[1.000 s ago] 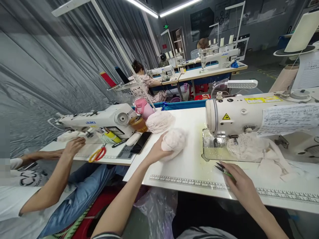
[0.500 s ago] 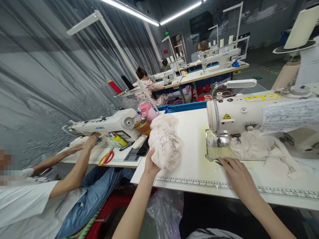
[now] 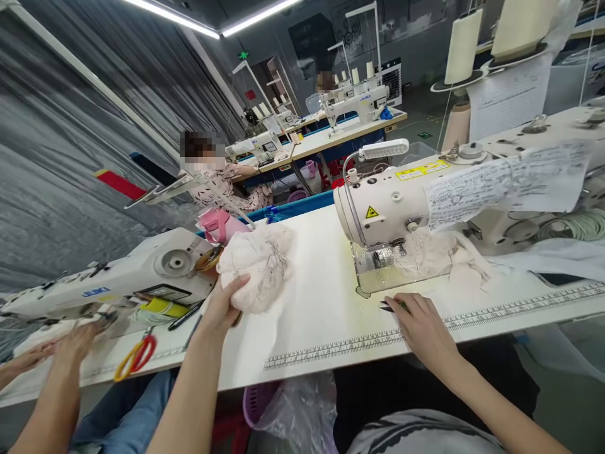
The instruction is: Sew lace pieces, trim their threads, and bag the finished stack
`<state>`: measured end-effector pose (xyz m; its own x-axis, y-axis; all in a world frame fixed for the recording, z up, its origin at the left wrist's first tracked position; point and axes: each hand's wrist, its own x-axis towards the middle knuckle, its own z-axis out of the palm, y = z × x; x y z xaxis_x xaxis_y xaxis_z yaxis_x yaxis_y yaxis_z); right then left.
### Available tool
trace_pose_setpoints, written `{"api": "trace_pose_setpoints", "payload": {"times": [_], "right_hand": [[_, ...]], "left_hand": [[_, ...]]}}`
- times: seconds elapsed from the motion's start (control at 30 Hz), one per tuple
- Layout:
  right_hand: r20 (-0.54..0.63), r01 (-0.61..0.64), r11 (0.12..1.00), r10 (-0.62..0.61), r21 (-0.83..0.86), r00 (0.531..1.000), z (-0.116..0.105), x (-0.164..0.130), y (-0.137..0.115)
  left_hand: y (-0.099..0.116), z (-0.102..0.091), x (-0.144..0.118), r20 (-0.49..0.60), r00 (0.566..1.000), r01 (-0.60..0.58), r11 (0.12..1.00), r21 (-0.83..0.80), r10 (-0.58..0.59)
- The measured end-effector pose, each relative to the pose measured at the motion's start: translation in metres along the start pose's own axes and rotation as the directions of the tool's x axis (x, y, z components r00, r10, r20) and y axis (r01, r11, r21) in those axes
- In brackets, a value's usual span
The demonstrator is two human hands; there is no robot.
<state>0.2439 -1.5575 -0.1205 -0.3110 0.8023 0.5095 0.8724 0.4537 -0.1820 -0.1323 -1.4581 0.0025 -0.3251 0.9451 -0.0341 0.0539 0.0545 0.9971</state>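
At a garment workshop bench, my left hand (image 3: 225,301) grips a pale pink bundle of lace fabric (image 3: 259,268), the fingers (image 3: 236,282) curled firmly around its lower left side so the bundle bulges above and to the right of them, resting on the white sewing table (image 3: 312,315). My right hand (image 3: 422,323) lies palm down on the table, fingers loosely bent and close together over a small pair of green-handled thread snips (image 3: 391,306); only the dark tips poke out to the left of the fingertips, so I cannot tell whether the hand truly clasps them or just covers them. Just beyond those fingers stands the white sewing machine (image 3: 401,202), more pink fabric (image 3: 439,255) heaped under its arm. To the left of my left hand, a co-worker's hand (image 3: 78,340) works near red and yellow scissors (image 3: 135,357).
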Motion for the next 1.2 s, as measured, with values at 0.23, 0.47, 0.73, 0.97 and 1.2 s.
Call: {"api": "trace_pose_setpoints", "payload": {"times": [0.23,0.47,0.73,0.97,1.2], "right_hand": [[0.028,-0.029,0.999,0.029,0.017,0.999,0.0,0.003,0.0],[0.046,-0.038,0.999,0.038,-0.006,0.998,-0.012,0.007,0.005],[-0.146,-0.054,0.994,0.068,0.097,0.987,-0.026,-0.008,0.032],[-0.268,-0.414,0.843,0.511,0.344,0.817,-0.066,-0.024,0.067],[-0.115,-0.498,0.83,0.536,0.253,0.836,-0.082,-0.039,0.116]], "left_hand": [[-0.026,-0.032,0.018,0.355,0.909,-0.411,0.323,0.853,0.219],[-0.042,-0.011,0.018,0.327,0.903,-0.391,0.218,0.895,0.278],[-0.023,0.077,-0.051,0.445,0.748,-0.639,0.356,0.682,0.492],[-0.05,0.25,-0.1,0.866,0.359,-0.802,0.59,0.095,0.348],[-0.062,0.319,-0.094,0.782,0.529,-0.7,0.691,0.181,0.33]]}}
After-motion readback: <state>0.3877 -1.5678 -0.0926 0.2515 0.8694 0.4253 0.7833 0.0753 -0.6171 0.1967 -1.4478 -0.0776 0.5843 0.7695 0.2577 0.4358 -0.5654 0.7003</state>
